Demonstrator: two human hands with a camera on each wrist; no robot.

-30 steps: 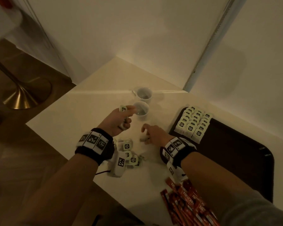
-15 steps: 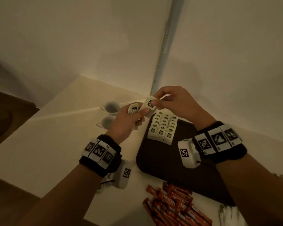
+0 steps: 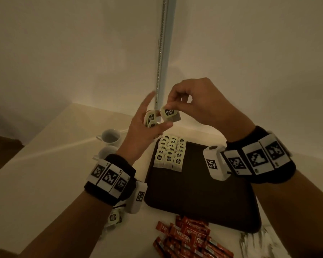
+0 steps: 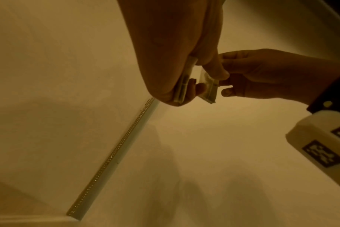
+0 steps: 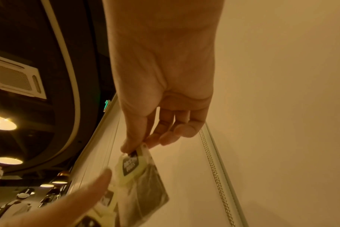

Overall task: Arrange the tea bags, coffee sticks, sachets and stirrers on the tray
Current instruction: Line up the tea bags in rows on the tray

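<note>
A: In the head view, what is held?

B: One tea bag (image 3: 170, 114) is pinched by the right hand (image 3: 199, 103), high above the tray (image 3: 203, 192). More bags (image 3: 151, 119) are kept in the left hand (image 3: 144, 131), likely as a supply.

A: And the left wrist view?

B: The bag (image 4: 209, 86) hangs under the right fingertips (image 4: 226, 92).

A: The right wrist view?

B: It (image 5: 140, 173) is pinched at its top, maybe so it can be set in the rows (image 3: 170, 152).

"McCoy Teas" reads on the dark label of the tea bag (image 3: 169, 114) pinched in the right hand (image 3: 199, 105). "Nescafé" is printed in white on the red coffee sticks (image 3: 189, 237) heaped on the near worktop (image 3: 45, 183). Labels on the tea bags on the tray (image 3: 169, 155) are too small to read.
</note>
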